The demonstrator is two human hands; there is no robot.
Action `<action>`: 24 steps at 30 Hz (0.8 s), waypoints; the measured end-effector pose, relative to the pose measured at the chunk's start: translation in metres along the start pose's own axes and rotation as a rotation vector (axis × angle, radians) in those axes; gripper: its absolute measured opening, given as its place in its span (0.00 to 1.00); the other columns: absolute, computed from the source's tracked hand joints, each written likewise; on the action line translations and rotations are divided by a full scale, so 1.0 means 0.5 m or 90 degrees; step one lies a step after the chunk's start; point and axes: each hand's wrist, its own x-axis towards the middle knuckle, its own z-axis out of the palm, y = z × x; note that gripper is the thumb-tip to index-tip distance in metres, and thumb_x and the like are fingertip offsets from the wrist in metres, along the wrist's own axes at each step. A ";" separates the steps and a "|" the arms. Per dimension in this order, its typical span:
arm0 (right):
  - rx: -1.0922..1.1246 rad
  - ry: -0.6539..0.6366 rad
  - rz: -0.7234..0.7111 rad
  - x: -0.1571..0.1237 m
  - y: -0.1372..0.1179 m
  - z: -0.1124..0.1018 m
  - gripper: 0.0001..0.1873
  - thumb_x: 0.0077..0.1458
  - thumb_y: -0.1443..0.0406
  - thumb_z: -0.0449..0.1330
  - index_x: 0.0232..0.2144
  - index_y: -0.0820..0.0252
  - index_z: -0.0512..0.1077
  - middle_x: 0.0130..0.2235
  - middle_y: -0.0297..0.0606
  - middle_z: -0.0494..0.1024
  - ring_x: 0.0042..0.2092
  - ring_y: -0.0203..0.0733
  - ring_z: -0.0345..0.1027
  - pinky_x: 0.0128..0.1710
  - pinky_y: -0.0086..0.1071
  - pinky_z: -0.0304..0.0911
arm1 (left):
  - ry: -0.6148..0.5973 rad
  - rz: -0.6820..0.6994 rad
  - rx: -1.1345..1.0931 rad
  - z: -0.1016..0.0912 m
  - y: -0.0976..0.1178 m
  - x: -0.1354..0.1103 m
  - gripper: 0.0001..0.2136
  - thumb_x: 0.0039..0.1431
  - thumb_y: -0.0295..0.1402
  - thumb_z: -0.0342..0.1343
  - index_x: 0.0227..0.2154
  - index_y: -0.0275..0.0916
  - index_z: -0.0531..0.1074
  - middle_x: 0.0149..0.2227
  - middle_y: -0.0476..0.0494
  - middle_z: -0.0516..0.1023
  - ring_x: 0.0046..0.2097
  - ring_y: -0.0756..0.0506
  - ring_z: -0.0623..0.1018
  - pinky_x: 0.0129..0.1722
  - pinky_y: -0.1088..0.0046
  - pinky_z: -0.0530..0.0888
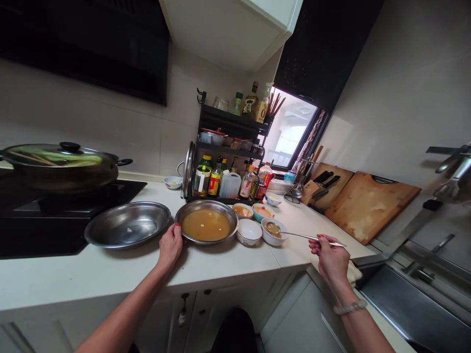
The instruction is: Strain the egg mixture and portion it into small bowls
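Observation:
My left hand [171, 247] grips the near left rim of a steel basin [206, 240] that holds brownish broth [206, 224] with small white bits in it. In my right hand [331, 257] is the handle of a long metal ladle [299, 235]. The ladle's bowl, filled with broth, is over or in a white bowl [274, 239]; I cannot tell whether it touches. A second white bowl [249, 233] stands between that one and the basin. Behind them are two bowls with orange-brown liquid, one white [243, 212] and one green-rimmed [262, 213].
An empty steel basin [127, 240] sits at the left, beside the stove [40, 235] with a lidded pan [62, 171]. A black rack [228, 152] of bottles stands behind. Cutting boards [371, 203] and a knife block [312, 191] lean right, near the sink [415, 309].

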 end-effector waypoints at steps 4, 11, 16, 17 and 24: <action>0.016 -0.013 0.005 -0.004 -0.009 0.010 0.16 0.36 0.61 0.66 0.27 0.63 0.68 0.17 0.34 0.74 0.17 0.35 0.67 0.12 0.23 0.59 | 0.000 0.005 0.003 -0.001 0.001 -0.001 0.18 0.60 0.42 0.37 0.27 0.39 0.69 0.19 0.46 0.72 0.25 0.43 0.73 0.28 0.71 0.64; 0.022 -0.030 0.000 -0.012 -0.022 0.041 0.17 0.37 0.59 0.67 0.28 0.63 0.68 0.18 0.34 0.74 0.17 0.36 0.67 0.13 0.24 0.60 | 0.005 0.009 0.012 0.001 -0.001 0.000 0.19 0.60 0.42 0.36 0.28 0.39 0.69 0.20 0.45 0.73 0.26 0.43 0.73 0.28 0.71 0.64; 0.042 -0.055 0.009 -0.018 -0.032 0.075 0.18 0.37 0.59 0.67 0.28 0.64 0.68 0.18 0.34 0.74 0.18 0.35 0.67 0.13 0.23 0.60 | 0.005 0.020 0.005 0.002 -0.006 0.002 0.19 0.60 0.43 0.36 0.27 0.39 0.69 0.20 0.46 0.72 0.25 0.44 0.73 0.28 0.71 0.64; 0.047 -0.062 0.008 -0.020 -0.033 0.082 0.18 0.38 0.59 0.67 0.28 0.64 0.68 0.18 0.34 0.74 0.18 0.35 0.68 0.13 0.23 0.60 | 0.006 0.022 0.007 0.002 -0.006 0.002 0.19 0.60 0.43 0.36 0.27 0.39 0.69 0.20 0.46 0.72 0.25 0.44 0.73 0.28 0.71 0.64; 0.038 -0.096 0.005 -0.031 -0.024 0.122 0.18 0.39 0.58 0.67 0.28 0.64 0.68 0.18 0.35 0.74 0.17 0.36 0.67 0.13 0.24 0.60 | 0.012 0.025 0.015 0.003 -0.004 0.002 0.19 0.60 0.42 0.37 0.28 0.39 0.69 0.20 0.46 0.72 0.26 0.44 0.73 0.28 0.71 0.64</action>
